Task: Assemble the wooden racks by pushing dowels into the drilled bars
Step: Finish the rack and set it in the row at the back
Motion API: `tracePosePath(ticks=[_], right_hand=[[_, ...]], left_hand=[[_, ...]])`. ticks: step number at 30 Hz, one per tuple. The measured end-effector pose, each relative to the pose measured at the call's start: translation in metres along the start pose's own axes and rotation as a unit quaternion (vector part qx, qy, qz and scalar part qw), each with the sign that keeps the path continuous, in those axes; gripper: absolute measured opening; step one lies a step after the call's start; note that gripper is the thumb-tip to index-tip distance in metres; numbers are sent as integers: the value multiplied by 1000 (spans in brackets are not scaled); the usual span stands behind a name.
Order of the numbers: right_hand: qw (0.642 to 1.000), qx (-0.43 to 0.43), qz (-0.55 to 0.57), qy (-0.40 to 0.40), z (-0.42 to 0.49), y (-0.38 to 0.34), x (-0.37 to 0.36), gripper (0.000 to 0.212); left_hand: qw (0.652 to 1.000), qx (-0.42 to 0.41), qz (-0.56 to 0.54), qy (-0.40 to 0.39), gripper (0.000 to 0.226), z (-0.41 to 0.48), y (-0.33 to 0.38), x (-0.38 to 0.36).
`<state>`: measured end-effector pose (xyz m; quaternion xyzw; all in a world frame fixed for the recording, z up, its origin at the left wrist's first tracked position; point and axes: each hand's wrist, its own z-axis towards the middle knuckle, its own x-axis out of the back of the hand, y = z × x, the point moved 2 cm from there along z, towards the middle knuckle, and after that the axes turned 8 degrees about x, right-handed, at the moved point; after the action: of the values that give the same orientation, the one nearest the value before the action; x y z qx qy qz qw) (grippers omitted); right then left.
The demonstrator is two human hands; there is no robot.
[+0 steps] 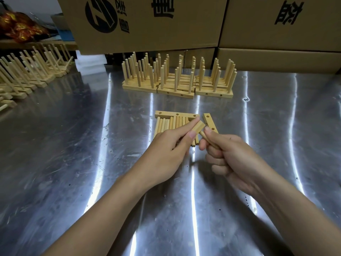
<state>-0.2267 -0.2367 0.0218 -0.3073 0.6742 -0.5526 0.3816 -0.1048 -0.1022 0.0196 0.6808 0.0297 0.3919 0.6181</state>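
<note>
Cardboard boxes are walling off the back of the workspace, and a scratched steel surface is spreading out under everything, throwing glare in long streaks. Finished racks are standing in a cluster just in front of the boxes, with a longer row of racks running along the left edge. Near the middle, loose dowels are lying side by side against a flat drilled bar, and a spare bar is resting just to their right.

The left hand is hovering above that pile, its fingers and thumb clamping a held bar by its sides, end face turned toward the right hand. The right hand's index finger and thumb are pinching one dowel, whose tip is sitting just beside the held bar and not yet inside it. The target hole is probably facing away from the camera, so alignment cannot be confirmed.

Several risks are showing here. If the dowel is going in tilted, it is likely to be jamming or splitting the hole's rim. The pinch is sitting close to the tip, so a hard push is risking a slip and a nipped fingertip. The held bar is hanging in the air with nothing bracing it, so the push is liable to be twisting it loose and dropping it onto the loose dowels, scattering them across the slick steel.
</note>
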Motion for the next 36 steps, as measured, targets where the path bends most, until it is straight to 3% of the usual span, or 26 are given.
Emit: tracePosePath(ticks=[1,2,4,5,9,13,15,17,20,22,29,32,34,36], right_hand=[[992,59,-109,14,-1,-2,2,50],[959,132,-249,37,-3,-3,2,53],[838,241,-483,80,-9,-2,-2,52],[810,253,-522,85,-13,1,-6,45],[854,188,-481,68,-6,11,-12,23],[822,214,-516,111,-2,5,-10,51],[829,196,-516,92,-1,4,-13,57],[868,154,-470,47,0,6,-16,57],[966,55,-240,-86,-7,8,-21,62],[978,20,-130,-159,-12,5,-24,63],[967,135,-208,-53,-15,9,-30,41],[962,169,-214,-3,-17,12,-33,43],[965,159,-207,-3,-20,11,-39,45],[989,83,-123,-26,-24,8,-42,52]], left_hand=[[1000,-2,-3,14,43,1,0,-1],[999,-6,2,34,43,1,0,-2],[997,-22,19,76,44,-3,3,-4],[995,-32,27,91,45,-5,5,-5],[992,-65,57,97,48,-9,14,-9],[988,-76,98,90,48,-10,16,-8],[986,-84,117,85,47,-9,17,-4],[982,-99,137,78,46,-9,17,5],[979,-136,136,61,42,-9,18,19],[980,-156,116,49,41,-9,19,25],[978,-134,154,47,41,-7,12,34],[981,-107,157,42,39,-6,12,30],[984,-94,143,41,38,-6,13,29],[987,-101,121,41,36,-7,12,31]])
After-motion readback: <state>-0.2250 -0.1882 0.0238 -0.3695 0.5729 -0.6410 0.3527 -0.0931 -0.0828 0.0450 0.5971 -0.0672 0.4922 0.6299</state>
